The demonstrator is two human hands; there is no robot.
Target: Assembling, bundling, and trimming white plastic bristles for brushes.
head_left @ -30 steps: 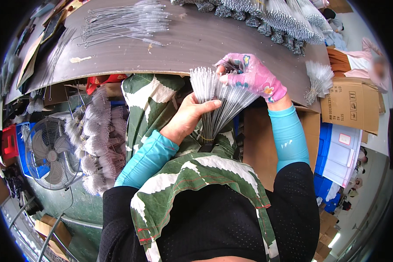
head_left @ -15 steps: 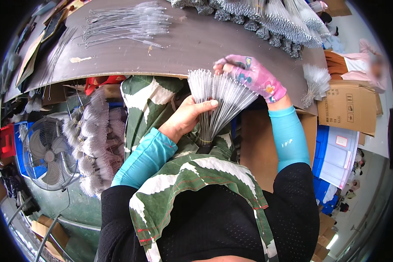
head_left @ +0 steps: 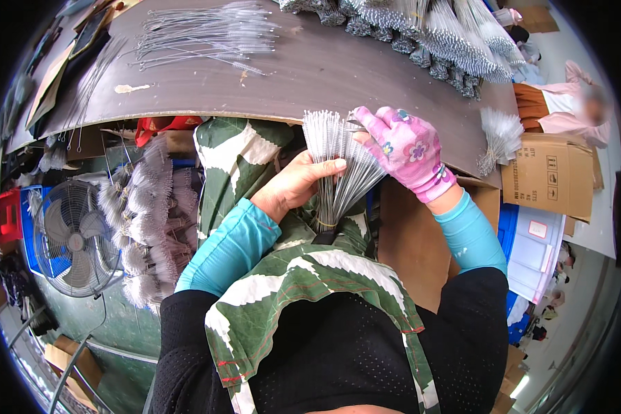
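My bare left hand point(head_left: 298, 185) grips a fanned bundle of thin grey wire brushes point(head_left: 338, 165) near its bound lower end, held upright over my lap. My right hand point(head_left: 406, 148), in a pink flowered glove, pinches the tops of the wires at the fan's upper right. Both hands sit at the near edge of a brown worktable point(head_left: 324, 69). A green and white leaf-print apron point(head_left: 283, 276) covers my lap under the bundle.
Loose wires point(head_left: 200, 38) lie on the table's far left; rows of finished grey brushes point(head_left: 435, 31) line its far right. Fluffy brush bunches point(head_left: 145, 221) hang at my left beside a floor fan point(head_left: 72, 238). Cardboard boxes point(head_left: 552, 176) and a person in pink point(head_left: 573, 103) are on the right.
The bundle and both hands have shifted slightly left and lower. My gloved right hand has moved along the top of the fan of wires.
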